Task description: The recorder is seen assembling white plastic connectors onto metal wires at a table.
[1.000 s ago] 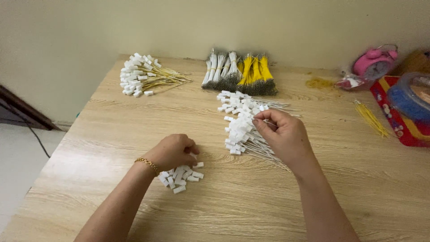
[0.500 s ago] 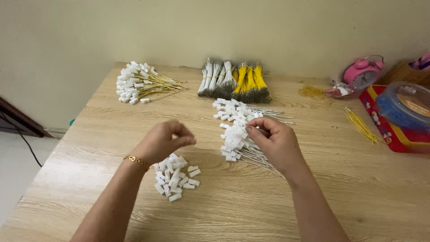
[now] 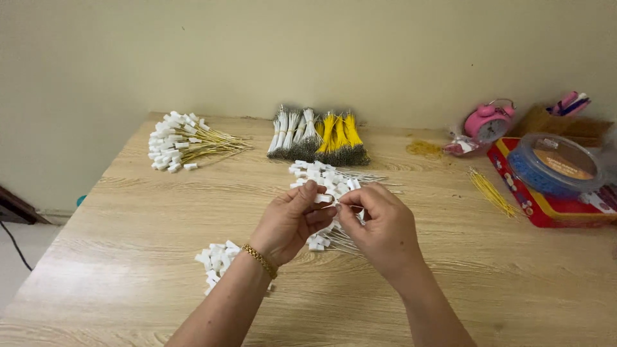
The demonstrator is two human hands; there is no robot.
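Pale wooden table (image 3: 128,212) and a bare beige wall frame the scene. Since the earlier frame the left hand (image 3: 292,222) has been lifted off the small heap of loose white connectors (image 3: 217,259) and brought up against the right hand (image 3: 379,225). A single white connector (image 3: 323,198) is pinched in the left fingertips, while a thin wire is nipped between the right thumb and forefinger, the two meeting just above the pile of white-tipped wires (image 3: 328,183). Beyond that pile, yellow and grey wire bundles (image 3: 318,136) are laid by the wall. Far to its right, a red box (image 3: 546,199) is topped by a round clear-lidded tub (image 3: 554,164), with a pink alarm clock (image 3: 488,121) behind.
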